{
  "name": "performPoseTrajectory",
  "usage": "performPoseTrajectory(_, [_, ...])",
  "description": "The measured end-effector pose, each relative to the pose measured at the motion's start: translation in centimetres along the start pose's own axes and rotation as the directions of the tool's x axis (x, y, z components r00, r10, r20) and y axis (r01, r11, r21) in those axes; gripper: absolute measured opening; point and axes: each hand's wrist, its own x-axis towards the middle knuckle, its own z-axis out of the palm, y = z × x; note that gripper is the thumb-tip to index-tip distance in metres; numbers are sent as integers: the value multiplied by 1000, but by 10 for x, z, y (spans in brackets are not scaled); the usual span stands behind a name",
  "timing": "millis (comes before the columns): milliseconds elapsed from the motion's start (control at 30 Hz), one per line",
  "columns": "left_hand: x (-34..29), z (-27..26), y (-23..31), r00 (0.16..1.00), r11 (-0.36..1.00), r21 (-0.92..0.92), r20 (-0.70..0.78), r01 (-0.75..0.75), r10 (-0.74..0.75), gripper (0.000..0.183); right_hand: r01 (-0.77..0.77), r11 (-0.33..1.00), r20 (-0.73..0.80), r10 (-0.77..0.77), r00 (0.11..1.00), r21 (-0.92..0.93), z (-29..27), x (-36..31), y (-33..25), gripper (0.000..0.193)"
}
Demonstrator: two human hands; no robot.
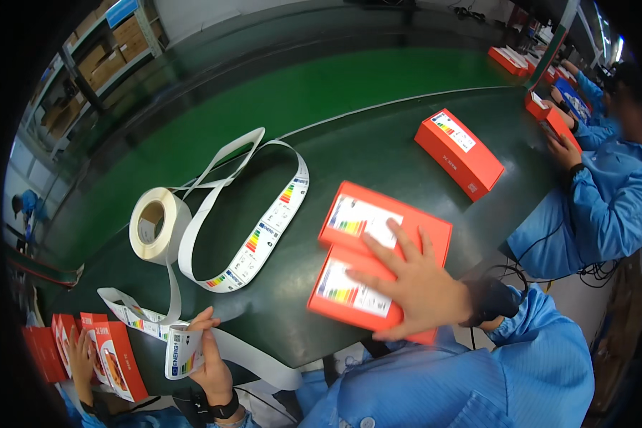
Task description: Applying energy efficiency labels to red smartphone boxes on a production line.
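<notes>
The right hand (412, 285) is lying flat, fingers spread, pressing on the near box (357, 296), a glossy orange carton with a white rainbow-barred label. A second box (385, 221) is touching it behind. The left hand (208, 360) is pinching a peeled label (183, 351) at the table's (349, 150) near edge. The paper roll (157, 225) is standing on the dark green mat, its strip (264, 228) looping away.
</notes>
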Motion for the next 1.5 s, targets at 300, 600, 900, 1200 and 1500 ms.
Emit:
performPoseTrajectory(300, [1,-32,-16,805,812,-248,450,529,-387,27,-574,816,-254,541,801,-70,-5,3,183,88])
performPoseTrajectory(600, [-14,-52,4,883,753,-463,244,469,-400,32,250,935,-563,-70,824,250,-71,162,76,52])
performPoseTrajectory(900, [-57,-99,44,554,685,-534,-802,-496,-224,35,470,40,-331,-658,676,882,-45,301,-235,67])
performPoseTrajectory(1200, [-43,-231,-56,96,921,-278,-961,-275,-261,24,267,191,-99,-610,786,945,49,401,-375,71])
performPoseTrajectory(1500, [-10,-286,-120,390,877,-447,-850,-177,-355,23,-70,289,208,-478,853,955,99,454,-386,72])
